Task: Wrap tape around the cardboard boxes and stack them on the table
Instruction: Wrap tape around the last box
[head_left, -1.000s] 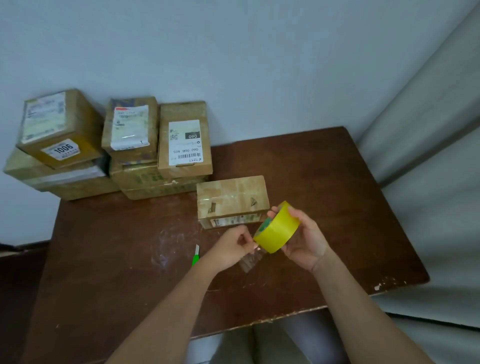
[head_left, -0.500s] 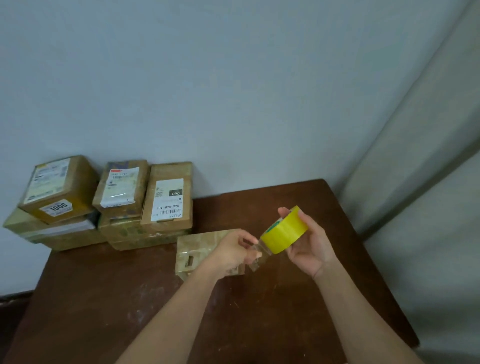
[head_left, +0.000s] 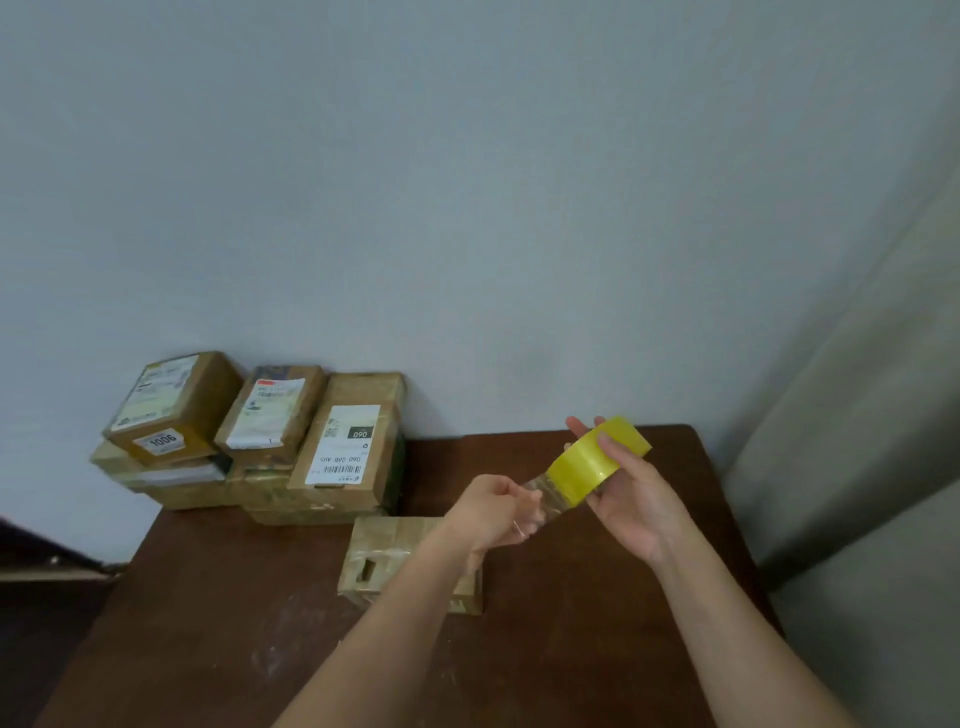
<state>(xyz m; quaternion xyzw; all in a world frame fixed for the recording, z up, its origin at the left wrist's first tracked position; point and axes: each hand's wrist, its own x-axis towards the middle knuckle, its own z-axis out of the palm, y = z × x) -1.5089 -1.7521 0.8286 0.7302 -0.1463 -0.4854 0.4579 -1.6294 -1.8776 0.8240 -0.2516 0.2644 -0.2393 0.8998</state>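
From the head camera, the right hand (head_left: 636, 512) grips a yellow roll of packing tape (head_left: 592, 460) above the table's (head_left: 597, 649) far right part, fingers curled round its rim. The left hand (head_left: 493, 514) pinches the clear free tape end (head_left: 543, 496), drawn a short way off the roll. A small cardboard box (head_left: 382, 558) lies mid-table under the left forearm; the stacked boxes (head_left: 260, 441) fill the far left corner. The step looks like pulling tape free (no wrapping yet); next, the end must be pressed onto that box.

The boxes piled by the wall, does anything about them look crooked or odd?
Slightly. The box marked 1006 sits skewed atop the stack, turned out of line with its neighbours. The lone box by the left hand looks already heavily taped. Nothing looks spilled.
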